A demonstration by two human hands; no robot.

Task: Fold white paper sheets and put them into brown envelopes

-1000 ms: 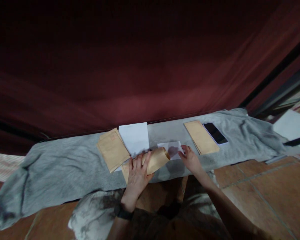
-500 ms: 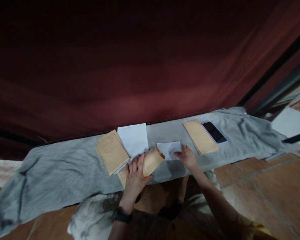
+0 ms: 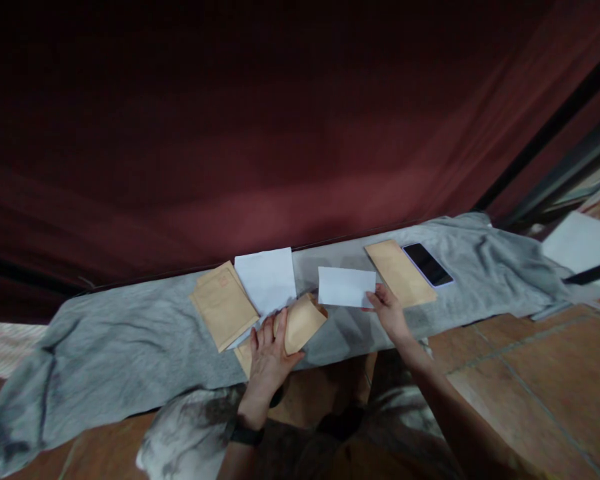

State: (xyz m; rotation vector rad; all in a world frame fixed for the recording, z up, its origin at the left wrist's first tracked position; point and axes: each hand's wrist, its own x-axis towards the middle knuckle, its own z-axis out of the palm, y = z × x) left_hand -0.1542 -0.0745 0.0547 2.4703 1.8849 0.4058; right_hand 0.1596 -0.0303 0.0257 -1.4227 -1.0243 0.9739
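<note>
My left hand (image 3: 271, 353) holds a brown paper envelope (image 3: 304, 325) against the cloth, its fingers and thumb on either side. The envelope's mouth gapes toward the right. Pinched at its right end between my right thumb and fingers is a small white sheet of paper (image 3: 347, 287). My right hand (image 3: 387, 310) holds this sheet just right of the envelope's mouth, apart from it. Under and beside my left hand lies part of another brown envelope (image 3: 243, 355). How my left fingertips meet the paper is partly hidden.
Brown envelopes (image 3: 225, 303) and larger white paper (image 3: 266, 277) lie at left on a grey cloth (image 3: 125, 340) over a narrow bench. More brown envelopes (image 3: 400, 273) and a phone (image 3: 427, 263) lie at right. Behind hangs a dark red curtain (image 3: 260, 167).
My right hand has lifted the white sheet and drawn it right and farther back, away from the envelope's mouth. My left hand and the envelope have stayed nearly still.
</note>
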